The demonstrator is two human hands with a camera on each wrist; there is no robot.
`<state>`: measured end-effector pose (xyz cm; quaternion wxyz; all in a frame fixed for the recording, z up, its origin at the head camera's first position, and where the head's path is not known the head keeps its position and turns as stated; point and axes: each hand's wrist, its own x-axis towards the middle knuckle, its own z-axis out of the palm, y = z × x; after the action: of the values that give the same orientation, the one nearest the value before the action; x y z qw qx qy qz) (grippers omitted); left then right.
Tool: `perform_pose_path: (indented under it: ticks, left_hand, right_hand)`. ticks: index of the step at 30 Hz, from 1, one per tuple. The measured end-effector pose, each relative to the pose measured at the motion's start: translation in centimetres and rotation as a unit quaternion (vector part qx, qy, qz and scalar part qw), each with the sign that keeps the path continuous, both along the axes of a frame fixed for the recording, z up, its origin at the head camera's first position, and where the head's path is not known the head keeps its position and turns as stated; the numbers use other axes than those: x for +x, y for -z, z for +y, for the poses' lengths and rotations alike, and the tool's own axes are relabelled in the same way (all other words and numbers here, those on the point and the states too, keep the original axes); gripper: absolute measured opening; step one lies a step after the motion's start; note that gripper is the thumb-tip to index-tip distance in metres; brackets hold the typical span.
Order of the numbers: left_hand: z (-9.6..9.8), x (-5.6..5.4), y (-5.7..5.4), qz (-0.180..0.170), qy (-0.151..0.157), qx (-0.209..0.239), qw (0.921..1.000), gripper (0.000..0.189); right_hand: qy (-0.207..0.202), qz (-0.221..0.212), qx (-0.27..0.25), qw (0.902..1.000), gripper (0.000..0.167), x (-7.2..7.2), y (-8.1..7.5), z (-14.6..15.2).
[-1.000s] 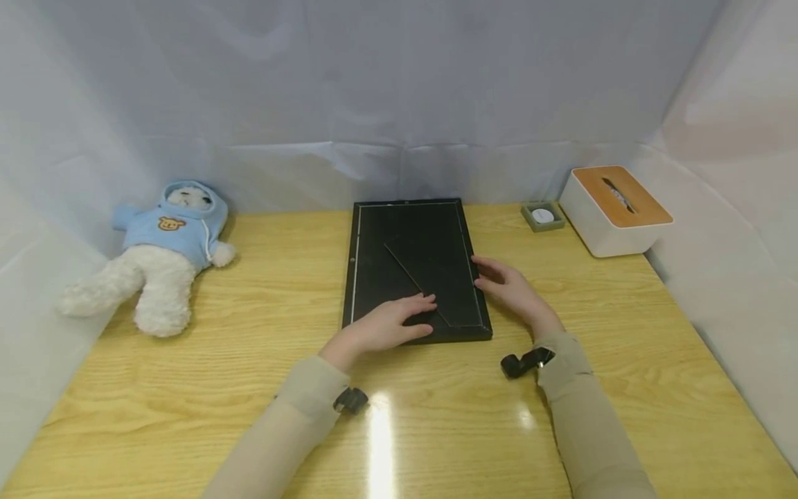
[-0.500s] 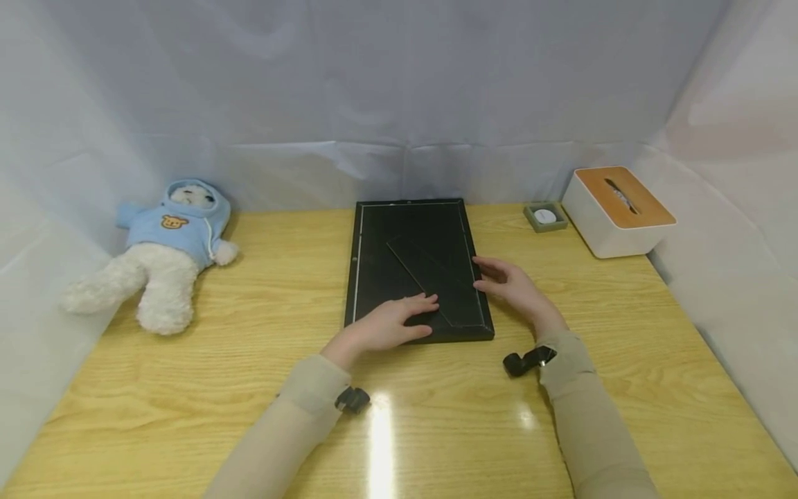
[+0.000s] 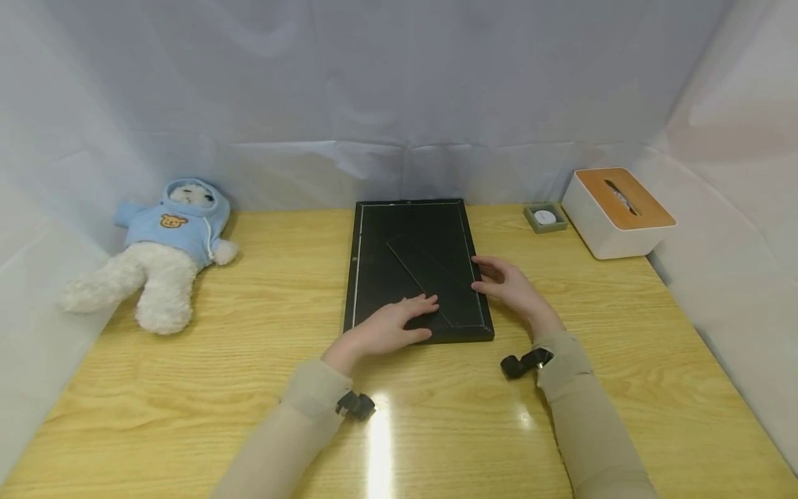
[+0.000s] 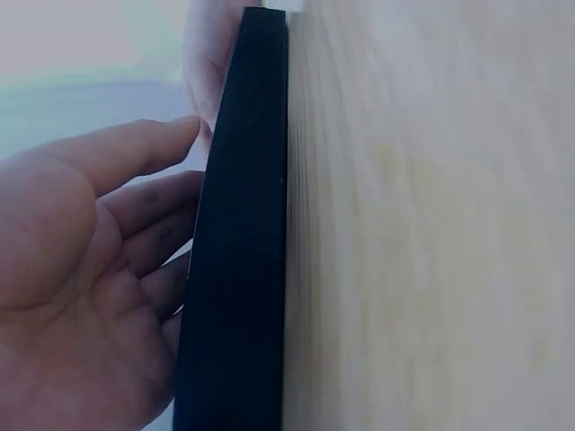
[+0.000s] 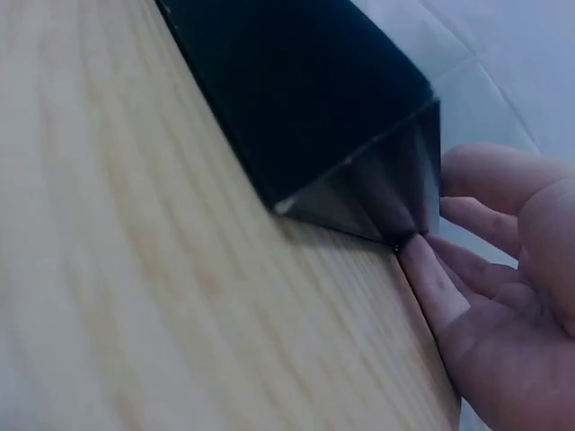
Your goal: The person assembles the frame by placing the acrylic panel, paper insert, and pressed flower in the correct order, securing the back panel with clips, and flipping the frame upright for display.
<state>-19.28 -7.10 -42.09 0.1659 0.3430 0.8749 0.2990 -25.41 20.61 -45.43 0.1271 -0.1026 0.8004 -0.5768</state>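
Note:
A black picture frame (image 3: 399,235) lies flat on the wooden table, its back with the diagonal outline of a stand leg facing up. My left hand (image 3: 389,326) rests over its near left part, fingers stretched out. In the left wrist view, that hand (image 4: 99,260) is beside the dark near edge, fingertips hidden behind it. At the frame's right side, my right hand (image 3: 514,291) touches the long edge with its fingertips. The right wrist view has this hand (image 5: 503,269) with fingers loosely bent against the side; neither hand wraps round the frame.
A plush toy (image 3: 168,242) in a blue hoodie lies at the left. On the right are a small green box (image 3: 533,222) holding a round white item and a white tissue box (image 3: 611,239) with an orange lid. A pale curtain (image 3: 399,90) stands behind the table.
The view shifts very slightly. Both hands stay in nearly the same places on the picture frame, which lies where it was.

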Motion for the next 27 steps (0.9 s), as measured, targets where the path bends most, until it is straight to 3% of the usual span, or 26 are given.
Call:
perform_pose_path:
  ticks: [5,9,13,18,23,27]
  left_hand:
    - [-0.4,0.3,0.5,-0.012,-0.016,0.037,0.9991,0.055]
    - [-0.7,0.5,1.0,0.004,-0.017,0.048,0.9987,0.052]
    - [-0.8,0.4,1.6,0.036,-0.024,0.065,0.9969,0.048]
    - [-0.5,0.3,2.4,0.068,-0.026,0.077,0.9944,0.046]
    - [-0.3,0.3,2.4,0.061,-0.023,0.069,0.9954,0.046]
    - [-0.3,0.2,2.1,0.055,-0.022,0.068,0.9959,0.047]
  right_hand:
    - [0.007,0.009,-0.019,0.9997,0.050,-0.4,0.5,0.0]
    - [0.034,-0.001,-0.052,0.9981,0.043,-0.9,0.8,-0.5]
    - [0.056,-0.002,-0.033,0.9979,0.041,-1.9,0.7,-1.2]
    - [0.041,0.032,0.031,0.9982,0.048,-4.3,0.5,-1.3]
    - [0.027,0.037,0.064,0.9969,0.052,-5.9,0.3,-1.2]
    - [0.019,0.050,0.090,0.9945,0.050,-6.3,-0.2,-1.2]
